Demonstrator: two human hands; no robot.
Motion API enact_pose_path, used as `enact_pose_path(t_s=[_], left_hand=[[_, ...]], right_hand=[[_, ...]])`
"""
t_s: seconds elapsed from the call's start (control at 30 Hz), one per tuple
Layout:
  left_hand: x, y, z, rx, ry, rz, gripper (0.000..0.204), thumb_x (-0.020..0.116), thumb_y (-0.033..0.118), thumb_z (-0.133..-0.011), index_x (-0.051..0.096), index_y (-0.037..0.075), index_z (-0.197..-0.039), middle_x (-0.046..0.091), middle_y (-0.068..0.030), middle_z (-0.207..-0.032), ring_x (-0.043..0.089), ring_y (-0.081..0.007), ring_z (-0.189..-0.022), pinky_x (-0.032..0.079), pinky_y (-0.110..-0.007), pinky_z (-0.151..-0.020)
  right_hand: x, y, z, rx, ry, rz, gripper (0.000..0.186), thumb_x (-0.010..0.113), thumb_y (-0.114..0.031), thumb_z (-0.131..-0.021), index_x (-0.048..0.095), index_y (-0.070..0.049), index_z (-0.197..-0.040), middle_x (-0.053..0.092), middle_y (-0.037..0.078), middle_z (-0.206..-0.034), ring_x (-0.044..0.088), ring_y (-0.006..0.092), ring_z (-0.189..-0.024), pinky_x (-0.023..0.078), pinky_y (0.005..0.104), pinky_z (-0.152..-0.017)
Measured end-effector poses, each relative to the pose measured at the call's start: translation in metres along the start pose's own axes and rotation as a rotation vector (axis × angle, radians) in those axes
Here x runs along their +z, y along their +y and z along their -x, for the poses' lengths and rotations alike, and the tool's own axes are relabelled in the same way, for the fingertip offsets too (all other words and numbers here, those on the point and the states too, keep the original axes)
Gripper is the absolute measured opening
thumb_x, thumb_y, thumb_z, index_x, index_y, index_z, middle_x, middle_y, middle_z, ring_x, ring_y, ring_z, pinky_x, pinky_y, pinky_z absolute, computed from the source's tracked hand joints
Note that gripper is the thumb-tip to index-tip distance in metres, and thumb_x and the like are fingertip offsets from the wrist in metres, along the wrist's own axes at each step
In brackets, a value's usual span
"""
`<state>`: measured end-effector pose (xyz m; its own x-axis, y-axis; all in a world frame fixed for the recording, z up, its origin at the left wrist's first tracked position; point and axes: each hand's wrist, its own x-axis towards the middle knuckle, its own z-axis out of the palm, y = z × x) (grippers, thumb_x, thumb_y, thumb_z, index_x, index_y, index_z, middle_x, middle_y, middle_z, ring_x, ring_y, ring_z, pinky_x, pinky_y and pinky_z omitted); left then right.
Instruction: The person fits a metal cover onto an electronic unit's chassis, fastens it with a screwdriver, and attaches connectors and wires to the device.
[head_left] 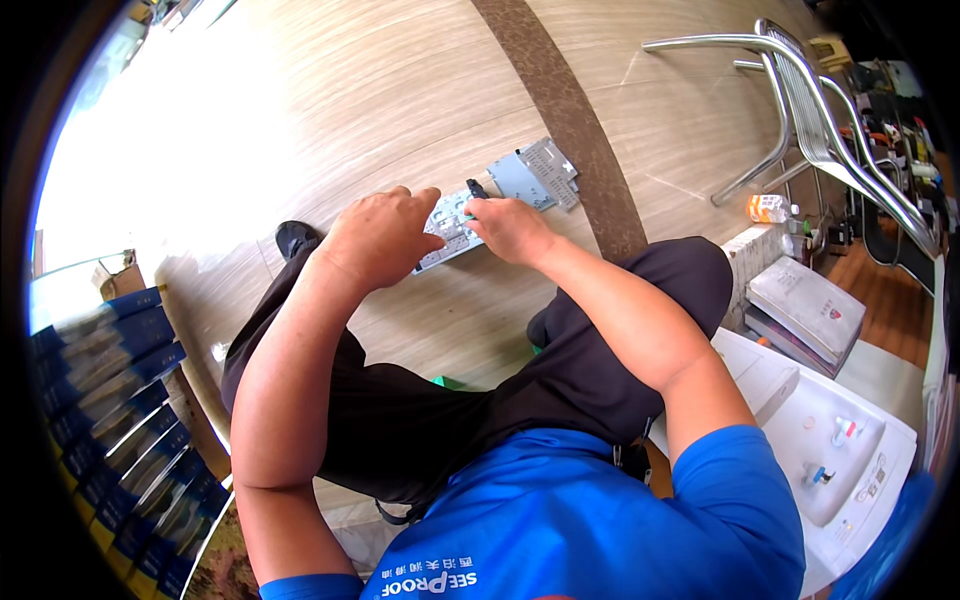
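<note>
Seated over the wood-grain floor (400,90), I clamp my left hand (385,238) on the near end of a grey metal chassis panel (452,228) held above my knees, while my right hand (512,228) pinches a small black-handled tool (477,188) against it, a second grey plate (535,172) lying just beyond.

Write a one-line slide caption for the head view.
Seated person's left hand and right hand work on a grey metal panel on the wood-pattern floor, metal chair nearby.
</note>
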<state>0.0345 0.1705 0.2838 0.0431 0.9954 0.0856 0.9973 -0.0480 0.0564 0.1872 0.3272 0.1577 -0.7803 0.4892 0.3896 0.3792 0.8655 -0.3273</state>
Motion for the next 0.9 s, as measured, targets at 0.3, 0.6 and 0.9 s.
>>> enact_pose_path(t_s=[0.3,0.6,0.9], left_hand=[[0.026,-0.014,0.02,-0.004,-0.001,-0.021,0.037,0.07,0.03,-0.087,0.056,0.006,-0.111,0.067,-0.0194,-0.099,0.067,-0.0382,-0.094,0.053,-0.046,-0.08],[0.136,-0.026,0.185,-0.312,-0.505,0.151,0.049,0.069,0.041,-0.087,0.056,0.01,-0.123,0.066,-0.0206,-0.11,0.065,-0.0392,-0.102,0.052,-0.048,-0.087],[0.148,0.002,0.189,-0.298,-0.583,0.197,0.049,0.067,0.042,-0.087,0.057,0.012,-0.124,0.066,-0.0196,-0.114,0.064,-0.0373,-0.108,0.051,-0.047,-0.09]], right_hand=[[0.047,-0.009,0.01,-0.183,0.065,-0.015,0.023,0.064,-0.027,-0.091,0.061,-0.013,-0.108,0.067,0.013,-0.089,0.066,0.0344,-0.081,0.054,0.0445,-0.067],[0.215,-0.137,0.127,-0.234,-0.282,-0.437,0.021,0.062,-0.025,-0.092,0.059,-0.01,-0.106,0.061,0.015,-0.092,0.065,0.0351,-0.084,0.053,0.0447,-0.072],[0.21,-0.144,0.164,-0.193,-0.523,-0.332,0.016,0.06,-0.021,-0.093,0.059,-0.005,-0.092,0.065,0.018,-0.092,0.068,0.036,-0.088,0.055,0.0467,-0.075]])
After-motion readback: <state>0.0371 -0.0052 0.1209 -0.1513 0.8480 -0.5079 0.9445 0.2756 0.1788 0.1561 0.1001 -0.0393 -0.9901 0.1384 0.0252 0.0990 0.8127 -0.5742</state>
